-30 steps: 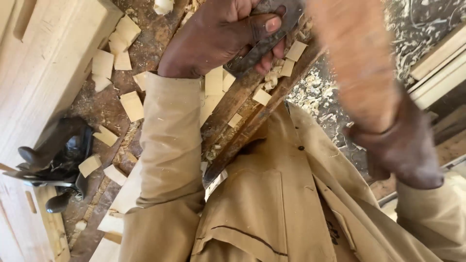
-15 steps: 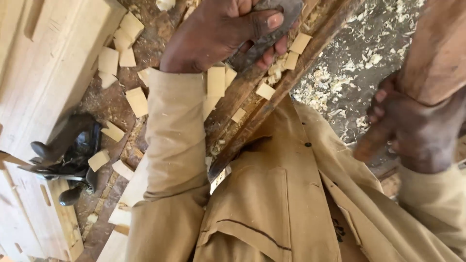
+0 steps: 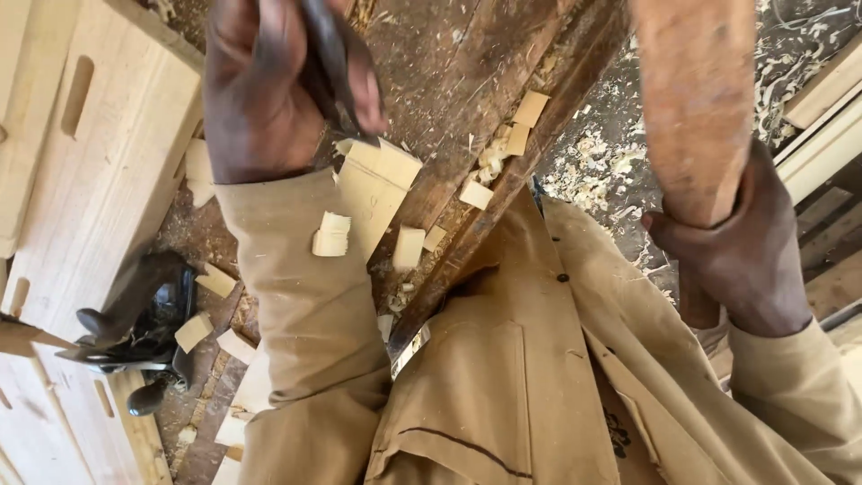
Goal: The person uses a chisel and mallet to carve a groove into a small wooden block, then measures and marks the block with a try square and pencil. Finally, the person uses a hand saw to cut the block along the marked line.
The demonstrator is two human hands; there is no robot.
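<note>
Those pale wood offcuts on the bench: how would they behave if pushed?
The wood offcuts look thin and flat, so probably light and stiff. They would likely slide rather than roll. One rests loose on the sleeve, so they likely scatter easily.

Dark chisel (image 3: 328, 54) upright on workbench; reddish wooden mallet (image 3: 696, 108) raised.

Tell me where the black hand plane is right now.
In the head view the black hand plane lies at the lower left on the workbench, among pale wood chips, beside the slotted boards, left of the left sleeve.
</note>
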